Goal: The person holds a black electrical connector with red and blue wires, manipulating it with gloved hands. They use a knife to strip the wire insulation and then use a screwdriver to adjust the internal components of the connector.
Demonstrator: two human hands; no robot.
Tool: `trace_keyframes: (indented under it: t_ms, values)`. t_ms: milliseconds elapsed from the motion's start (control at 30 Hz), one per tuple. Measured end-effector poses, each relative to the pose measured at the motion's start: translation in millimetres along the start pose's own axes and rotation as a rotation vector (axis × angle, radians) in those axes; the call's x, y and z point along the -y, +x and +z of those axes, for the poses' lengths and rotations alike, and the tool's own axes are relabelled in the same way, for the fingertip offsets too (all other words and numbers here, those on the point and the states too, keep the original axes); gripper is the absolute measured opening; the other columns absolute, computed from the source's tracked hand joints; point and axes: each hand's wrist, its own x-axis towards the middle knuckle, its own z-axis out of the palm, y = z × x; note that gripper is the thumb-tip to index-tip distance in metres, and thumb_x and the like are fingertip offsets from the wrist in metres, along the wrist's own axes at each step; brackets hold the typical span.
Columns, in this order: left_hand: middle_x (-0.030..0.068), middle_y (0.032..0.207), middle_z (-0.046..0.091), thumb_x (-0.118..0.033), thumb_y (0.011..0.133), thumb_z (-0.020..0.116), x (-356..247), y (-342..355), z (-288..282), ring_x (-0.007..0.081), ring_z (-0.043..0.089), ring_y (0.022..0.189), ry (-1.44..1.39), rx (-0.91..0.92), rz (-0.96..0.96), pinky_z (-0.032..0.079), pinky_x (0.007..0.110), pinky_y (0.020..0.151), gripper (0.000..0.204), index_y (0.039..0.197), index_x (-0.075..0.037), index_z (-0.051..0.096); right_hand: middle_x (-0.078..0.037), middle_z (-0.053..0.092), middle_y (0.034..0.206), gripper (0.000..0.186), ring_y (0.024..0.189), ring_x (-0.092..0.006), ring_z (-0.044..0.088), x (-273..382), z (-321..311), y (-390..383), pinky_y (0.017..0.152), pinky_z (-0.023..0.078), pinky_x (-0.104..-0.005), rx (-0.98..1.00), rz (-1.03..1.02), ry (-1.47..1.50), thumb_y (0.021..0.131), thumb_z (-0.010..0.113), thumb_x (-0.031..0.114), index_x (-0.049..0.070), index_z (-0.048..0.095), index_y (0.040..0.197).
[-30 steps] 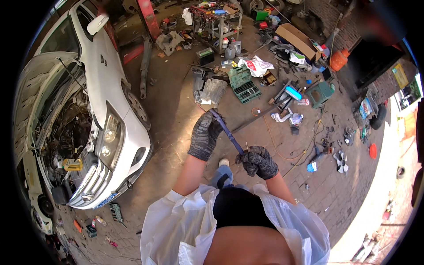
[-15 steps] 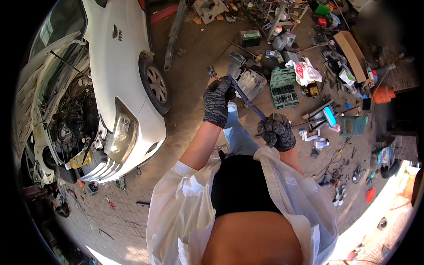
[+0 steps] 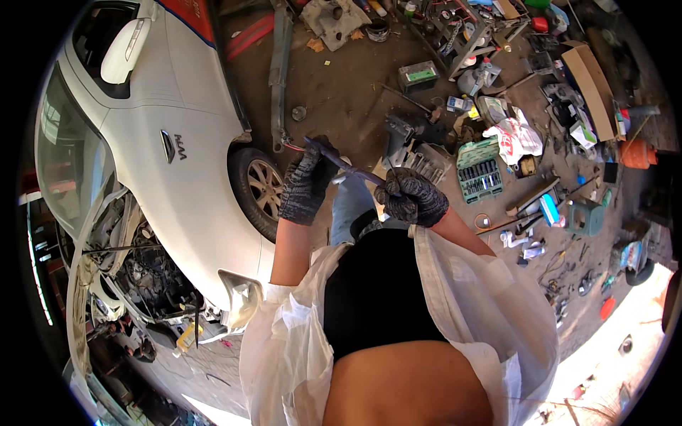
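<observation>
Between my gloved hands stretches a thin wire bundle [image 3: 348, 167] wrapped in dark purple-blue tape. My left hand [image 3: 305, 183], in a dark grey knit glove, is closed around it near the end where red wires and a small connector [image 3: 287, 141] stick out. The other end runs into my right hand [image 3: 413, 198], gloved alike, with its fingers bunched in a pinch. Whatever else the right fingers hold is hidden. Both hands are in front of my waist, above the floor.
On the left stands a white car [image 3: 170, 184] with its bonnet raised. A grey metal lift arm [image 3: 281, 78] lies beyond my left hand. To the right, a green socket case [image 3: 480, 170], a white plastic bag [image 3: 516, 138], a long cardboard box [image 3: 590, 89] and scattered tools cover the ground.
My view has shifted toward the car's side, and its front wheel sits nearer my left hand. The bundle lies flatter between my hands. Both hands keep hold.
</observation>
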Motion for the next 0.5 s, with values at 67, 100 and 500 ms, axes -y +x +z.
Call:
trace_keyframes:
  t_ms: [67, 100, 500]
  values:
    - [0.0064, 0.108, 0.068, -0.02, 0.096, 0.069, -22, 52, 3, 0.0238, 0.066, 0.102, 0.085, -0.028, -0.11, 0.055, 0.041, 0.094, 0.033, 0.124, -0.006, 0.064, -0.017, 0.062, 0.098, 0.03, 0.046, -0.0049, 0.045, 29, -12, 39, 0.045, 0.039, -0.0202, -0.095, -0.006, -0.177, 0.096, 0.067, 0.035, 0.006, 0.062, 0.098]
    - [0.0067, 0.107, 0.069, -0.02, 0.093, 0.072, -35, 83, 5, 0.0247, 0.067, 0.101, 0.127, 0.025, -0.128, 0.056, 0.042, 0.091, 0.031, 0.12, -0.006, 0.065, -0.018, 0.062, 0.098, 0.031, 0.046, -0.0052, 0.046, 43, -19, 59, 0.045, 0.039, -0.0202, -0.11, -0.038, -0.164, 0.096, 0.068, 0.035, 0.005, 0.062, 0.097]
    - [0.0088, 0.094, 0.072, -0.02, 0.093, 0.072, -193, 466, 118, 0.0195, 0.07, 0.083, 0.491, 0.293, -0.377, 0.057, 0.032, 0.07, 0.026, 0.11, 0.0, 0.071, -0.011, 0.067, 0.077, 0.036, 0.053, -0.012, 0.052, 197, -83, 299, 0.047, 0.038, -0.0256, -0.44, -0.479, -0.277, 0.095, 0.068, 0.033, -0.002, 0.068, 0.1]
